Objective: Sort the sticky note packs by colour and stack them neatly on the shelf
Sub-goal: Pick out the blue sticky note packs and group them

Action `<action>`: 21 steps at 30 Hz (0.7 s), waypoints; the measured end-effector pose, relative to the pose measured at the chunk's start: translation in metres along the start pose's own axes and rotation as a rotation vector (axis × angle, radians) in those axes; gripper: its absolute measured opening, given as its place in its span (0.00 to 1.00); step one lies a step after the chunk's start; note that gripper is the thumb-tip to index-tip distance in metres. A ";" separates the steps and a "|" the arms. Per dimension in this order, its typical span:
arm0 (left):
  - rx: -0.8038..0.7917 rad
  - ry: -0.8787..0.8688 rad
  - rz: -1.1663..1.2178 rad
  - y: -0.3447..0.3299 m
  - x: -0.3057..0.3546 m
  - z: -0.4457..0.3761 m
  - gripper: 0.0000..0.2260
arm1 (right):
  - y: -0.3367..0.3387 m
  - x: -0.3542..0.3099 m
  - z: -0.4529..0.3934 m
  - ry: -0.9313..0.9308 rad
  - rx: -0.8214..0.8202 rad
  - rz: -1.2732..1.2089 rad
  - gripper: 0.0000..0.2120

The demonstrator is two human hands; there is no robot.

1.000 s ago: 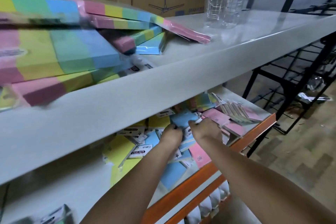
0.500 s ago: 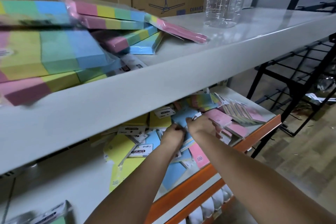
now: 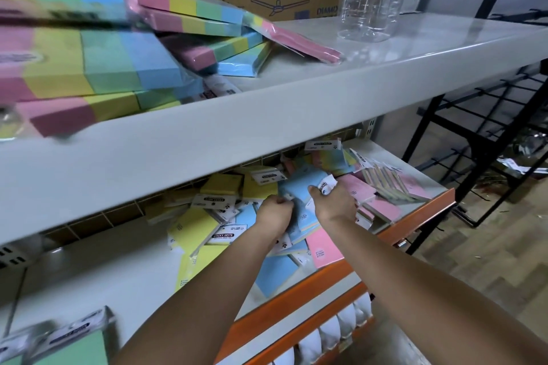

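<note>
Now we gather blue packs [image 3: 305, 187] at mid-frame on the lower shelf [image 3: 394, 157]: both hands, left [image 3: 274, 212] and right [image 3: 332, 204], curl round them. Next we should square the stack beside the pink packs [image 3: 382, 207].

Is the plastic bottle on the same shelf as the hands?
No, the plastic bottle stands on the upper shelf, while both hands work below it.
</note>
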State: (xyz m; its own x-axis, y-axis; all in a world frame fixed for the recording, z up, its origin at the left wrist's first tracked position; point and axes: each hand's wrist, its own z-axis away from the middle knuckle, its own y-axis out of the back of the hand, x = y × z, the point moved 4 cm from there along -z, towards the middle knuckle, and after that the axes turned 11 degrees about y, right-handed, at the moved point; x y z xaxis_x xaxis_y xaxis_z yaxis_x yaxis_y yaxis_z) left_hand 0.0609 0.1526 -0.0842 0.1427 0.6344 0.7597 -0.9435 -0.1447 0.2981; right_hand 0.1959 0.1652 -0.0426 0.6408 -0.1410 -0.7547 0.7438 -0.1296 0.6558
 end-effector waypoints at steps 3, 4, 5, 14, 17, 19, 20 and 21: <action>-0.011 0.005 0.022 0.002 0.001 0.002 0.16 | 0.010 0.000 0.004 0.050 0.013 -0.053 0.28; -0.021 0.016 0.038 0.000 0.002 0.003 0.17 | 0.013 0.001 0.005 0.060 0.012 -0.069 0.28; -0.023 0.021 0.050 0.000 0.003 0.005 0.18 | 0.016 0.001 0.007 0.071 0.011 -0.082 0.28; -0.148 0.126 0.345 -0.008 0.000 0.022 0.25 | 0.025 0.009 0.015 0.101 -0.015 -0.257 0.27; -0.196 0.083 0.422 -0.006 -0.001 0.031 0.14 | 0.020 0.012 0.016 0.102 -0.063 -0.311 0.20; -0.184 0.039 0.424 -0.001 -0.001 0.037 0.07 | 0.020 0.012 0.020 0.092 -0.079 -0.359 0.18; -0.175 0.021 0.421 0.001 -0.002 0.040 0.07 | 0.020 0.013 0.021 0.087 -0.090 -0.391 0.16; -0.168 0.011 0.411 0.004 -0.002 0.043 0.07 | 0.019 0.014 0.022 0.077 -0.106 -0.425 0.14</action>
State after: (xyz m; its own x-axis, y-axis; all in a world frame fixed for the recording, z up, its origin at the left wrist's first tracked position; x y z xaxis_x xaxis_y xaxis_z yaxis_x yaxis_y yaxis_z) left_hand 0.0695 0.1179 -0.0597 -0.2571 0.5576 0.7893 -0.9567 -0.2620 -0.1266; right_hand 0.2146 0.1392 -0.0403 0.2831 -0.0231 -0.9588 0.9570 -0.0584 0.2840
